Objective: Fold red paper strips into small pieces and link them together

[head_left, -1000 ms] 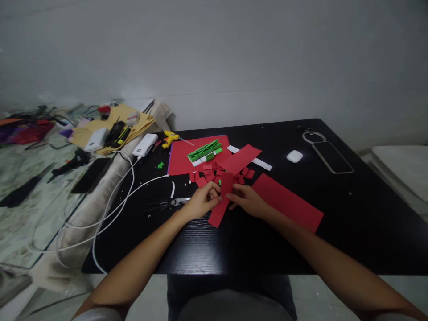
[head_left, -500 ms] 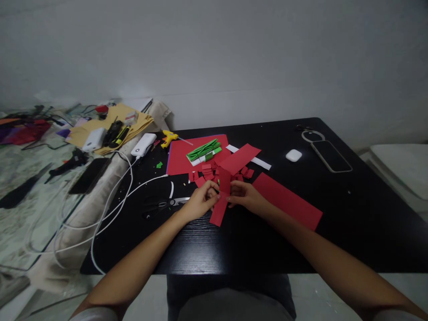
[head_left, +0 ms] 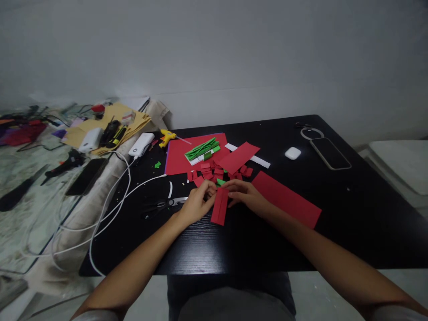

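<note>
A red paper strip (head_left: 220,207), folded over on itself, lies on the black table (head_left: 334,196) between my hands. My left hand (head_left: 197,203) pinches its upper left edge with curled fingers. My right hand (head_left: 245,195) presses its upper right edge, fingers bent. Just beyond them sits a heap of small red paper pieces (head_left: 214,171). A long red sheet (head_left: 286,199) lies under my right wrist.
Scissors (head_left: 163,205) lie left of my left hand. Farther back are a red card with green folded paper (head_left: 202,149), a yellow glue gun (head_left: 165,137), a power bank (head_left: 141,145) with white cables, an earbud case (head_left: 293,153) and a phone (head_left: 329,153).
The red strip's raised far end has been folded down toward me, so the strip is shorter and flat. Both hands stayed at its top edge.
</note>
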Action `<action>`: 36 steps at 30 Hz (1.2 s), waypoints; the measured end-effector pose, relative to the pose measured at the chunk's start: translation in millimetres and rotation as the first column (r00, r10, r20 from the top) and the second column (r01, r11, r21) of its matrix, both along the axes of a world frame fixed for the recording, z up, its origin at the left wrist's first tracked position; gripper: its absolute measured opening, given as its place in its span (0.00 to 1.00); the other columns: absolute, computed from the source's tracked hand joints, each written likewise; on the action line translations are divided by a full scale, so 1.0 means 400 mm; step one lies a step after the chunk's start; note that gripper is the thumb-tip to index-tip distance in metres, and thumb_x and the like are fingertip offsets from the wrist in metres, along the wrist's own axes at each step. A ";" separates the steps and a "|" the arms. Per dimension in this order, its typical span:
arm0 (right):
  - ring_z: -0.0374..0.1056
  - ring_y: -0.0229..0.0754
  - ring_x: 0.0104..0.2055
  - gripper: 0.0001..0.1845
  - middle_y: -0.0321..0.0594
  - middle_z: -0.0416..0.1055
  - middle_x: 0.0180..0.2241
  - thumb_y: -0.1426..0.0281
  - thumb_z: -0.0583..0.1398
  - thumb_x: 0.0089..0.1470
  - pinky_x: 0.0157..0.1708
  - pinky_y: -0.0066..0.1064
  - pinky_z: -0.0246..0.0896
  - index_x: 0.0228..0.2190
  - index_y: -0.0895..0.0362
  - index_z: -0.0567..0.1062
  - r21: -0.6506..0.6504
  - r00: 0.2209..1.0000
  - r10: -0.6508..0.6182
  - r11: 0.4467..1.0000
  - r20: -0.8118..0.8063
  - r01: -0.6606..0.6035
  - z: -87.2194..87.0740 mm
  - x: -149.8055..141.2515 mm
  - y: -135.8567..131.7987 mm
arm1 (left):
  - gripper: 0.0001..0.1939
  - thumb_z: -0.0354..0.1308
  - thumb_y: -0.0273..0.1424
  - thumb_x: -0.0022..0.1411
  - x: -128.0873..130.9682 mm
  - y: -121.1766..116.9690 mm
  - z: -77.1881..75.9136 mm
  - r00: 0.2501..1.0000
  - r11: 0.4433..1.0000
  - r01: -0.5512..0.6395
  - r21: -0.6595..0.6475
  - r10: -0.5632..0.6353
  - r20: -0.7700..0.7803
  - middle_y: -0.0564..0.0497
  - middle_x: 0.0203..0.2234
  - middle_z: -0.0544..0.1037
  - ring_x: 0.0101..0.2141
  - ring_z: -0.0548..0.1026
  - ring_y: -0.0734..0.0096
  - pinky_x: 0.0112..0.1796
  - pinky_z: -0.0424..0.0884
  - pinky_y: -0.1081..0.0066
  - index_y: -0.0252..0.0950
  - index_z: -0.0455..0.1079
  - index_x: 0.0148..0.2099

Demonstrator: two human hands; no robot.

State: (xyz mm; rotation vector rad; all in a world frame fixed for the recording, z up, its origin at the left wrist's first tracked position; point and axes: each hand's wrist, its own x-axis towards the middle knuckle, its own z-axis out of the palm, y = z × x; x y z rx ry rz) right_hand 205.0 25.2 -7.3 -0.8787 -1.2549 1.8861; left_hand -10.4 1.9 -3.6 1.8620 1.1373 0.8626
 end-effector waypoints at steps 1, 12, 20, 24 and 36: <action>0.75 0.42 0.40 0.15 0.39 0.78 0.38 0.70 0.66 0.50 0.34 0.31 0.76 0.42 0.55 0.78 0.009 1.000 -0.003 1.000 0.008 0.003 -0.002 0.000 0.000 | 0.06 0.53 0.33 0.68 0.000 0.000 0.000 1.000 1.000 0.002 0.007 -0.002 -0.008 0.53 0.32 0.74 0.32 0.74 0.73 0.36 0.69 0.74 0.38 0.62 0.45; 0.74 0.39 0.37 0.25 0.38 0.76 0.41 0.77 0.66 0.43 0.34 0.33 0.78 0.46 0.53 0.77 -0.023 0.996 0.044 0.999 -0.075 -0.046 -0.014 -0.002 -0.001 | 0.09 0.54 0.34 0.68 0.001 0.001 0.002 0.997 1.000 -0.005 -0.020 0.006 0.074 0.53 0.30 0.75 0.31 0.74 0.73 0.33 0.69 0.75 0.37 0.62 0.49; 0.75 0.40 0.37 0.18 0.38 0.77 0.39 0.72 0.68 0.47 0.33 0.32 0.77 0.43 0.54 0.77 0.053 0.999 -0.009 0.999 -0.050 0.012 -0.009 -0.003 -0.005 | 0.09 0.54 0.33 0.68 0.003 0.000 0.000 0.997 1.000 -0.016 0.014 0.015 0.082 0.53 0.30 0.75 0.30 0.74 0.74 0.34 0.70 0.75 0.37 0.65 0.49; 0.75 0.38 0.35 0.17 0.38 0.78 0.38 0.71 0.69 0.46 0.34 0.30 0.76 0.41 0.55 0.78 0.098 0.999 -0.027 0.995 -0.019 0.028 -0.007 -0.006 -0.010 | 0.08 0.55 0.33 0.68 0.003 -0.001 -0.002 0.997 0.999 -0.038 0.004 0.037 0.073 0.53 0.30 0.75 0.30 0.74 0.75 0.34 0.70 0.74 0.37 0.64 0.48; 0.77 0.39 0.33 0.14 0.38 0.79 0.34 0.70 0.69 0.46 0.32 0.29 0.74 0.38 0.56 0.79 0.109 0.992 -0.128 0.986 0.014 0.125 -0.015 -0.010 -0.007 | 0.09 0.49 0.35 0.71 0.000 -0.002 0.005 0.997 0.998 -0.057 0.005 0.057 0.051 0.52 0.31 0.74 0.31 0.72 0.73 0.34 0.66 0.73 0.37 0.66 0.47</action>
